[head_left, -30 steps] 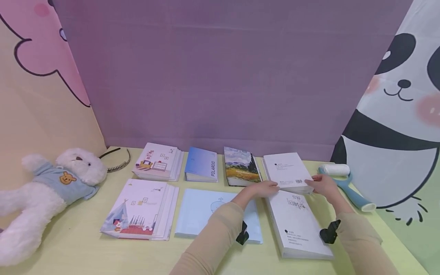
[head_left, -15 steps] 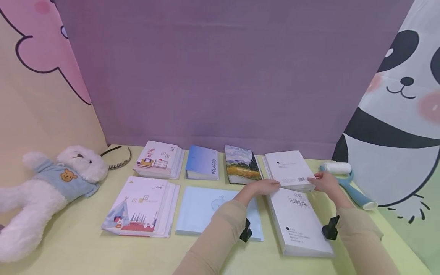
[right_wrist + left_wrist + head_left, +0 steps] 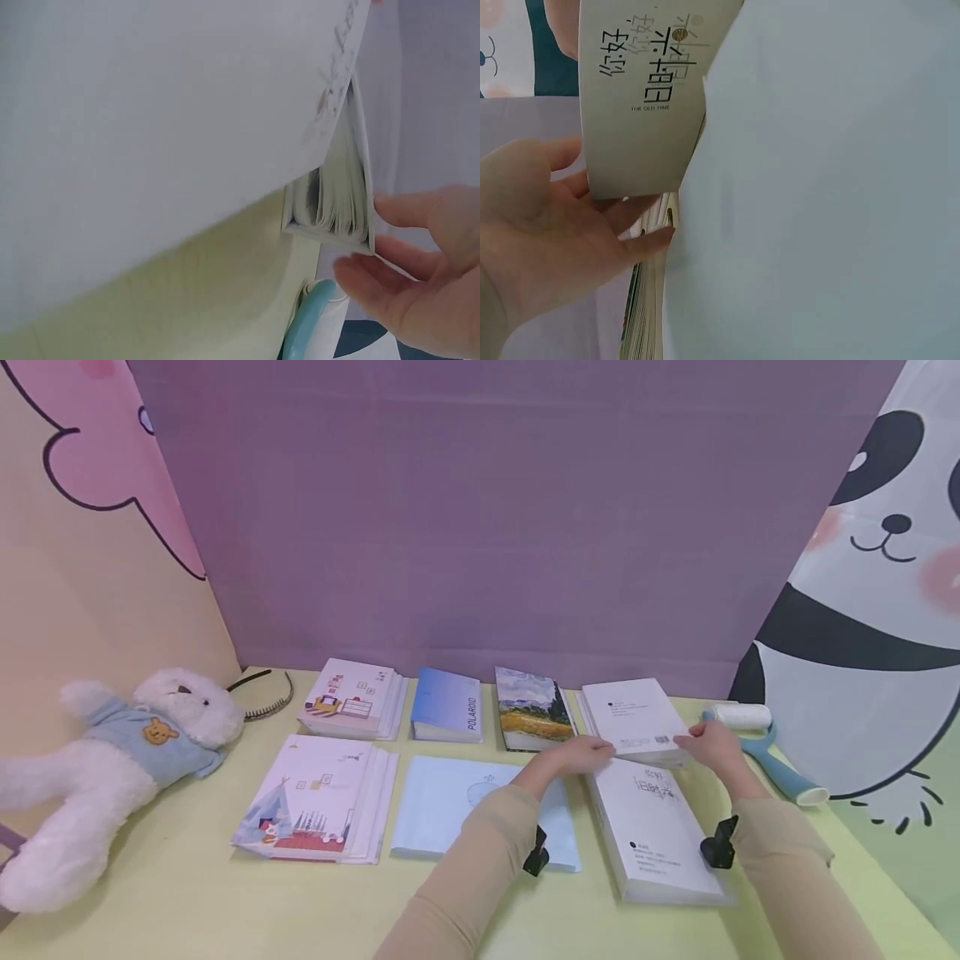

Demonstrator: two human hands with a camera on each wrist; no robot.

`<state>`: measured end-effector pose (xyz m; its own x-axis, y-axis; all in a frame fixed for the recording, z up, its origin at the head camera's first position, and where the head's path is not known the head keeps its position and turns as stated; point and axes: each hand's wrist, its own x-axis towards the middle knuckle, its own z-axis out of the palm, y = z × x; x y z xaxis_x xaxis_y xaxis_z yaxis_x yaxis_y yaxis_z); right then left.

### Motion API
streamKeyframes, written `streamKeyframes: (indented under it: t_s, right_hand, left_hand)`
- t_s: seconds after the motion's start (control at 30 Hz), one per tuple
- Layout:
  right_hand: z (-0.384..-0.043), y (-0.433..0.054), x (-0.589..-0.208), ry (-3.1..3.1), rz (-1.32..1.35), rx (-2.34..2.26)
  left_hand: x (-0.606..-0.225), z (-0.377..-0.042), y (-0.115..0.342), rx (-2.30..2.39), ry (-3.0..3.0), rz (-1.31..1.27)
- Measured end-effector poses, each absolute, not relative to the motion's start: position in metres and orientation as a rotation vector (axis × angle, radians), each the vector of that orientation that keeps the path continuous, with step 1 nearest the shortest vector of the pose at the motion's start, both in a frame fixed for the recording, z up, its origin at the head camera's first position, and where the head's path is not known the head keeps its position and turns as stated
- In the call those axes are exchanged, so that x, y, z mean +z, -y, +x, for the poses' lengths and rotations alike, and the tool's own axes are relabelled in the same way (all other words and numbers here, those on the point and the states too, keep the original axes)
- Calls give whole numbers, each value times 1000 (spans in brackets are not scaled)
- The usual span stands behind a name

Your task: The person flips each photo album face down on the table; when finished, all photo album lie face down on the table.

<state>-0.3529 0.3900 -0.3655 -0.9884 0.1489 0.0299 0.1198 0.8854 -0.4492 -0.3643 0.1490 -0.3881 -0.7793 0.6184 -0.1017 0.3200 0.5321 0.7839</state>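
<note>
At the back right of the table lies a thick white photo album (image 3: 633,714), its cover printed with small dark text. My left hand (image 3: 573,756) holds its front left corner. In the left wrist view, the fingers (image 3: 641,217) reach under an album face lettered "THE OLD TIME" (image 3: 645,97). My right hand (image 3: 716,747) pinches the front right corner, with the thumb and fingers on either side of the cover edge in the right wrist view. A larger white photo album (image 3: 656,831) lies just in front, between my forearms.
Left of these lie a painted-landscape book (image 3: 534,710), a blue POLAROID album (image 3: 446,706), a pale blue album (image 3: 431,806) and two illustrated albums (image 3: 348,697). A lint roller (image 3: 783,768) lies at right; a headband (image 3: 270,706) and plush bear (image 3: 161,735) are at left.
The head view has tilted slightly, so everything sits a little higher and farther right. Both hands stay at the same corners of the rear white photo album.
</note>
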Motion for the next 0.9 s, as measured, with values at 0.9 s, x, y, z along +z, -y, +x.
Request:
streamKeyframes:
  t_s: [0.9]
  right_hand:
    - [-371,-256,-342,2752,322,971]
  left_hand:
    - [-373,-374,-30,1358,-2619,741]
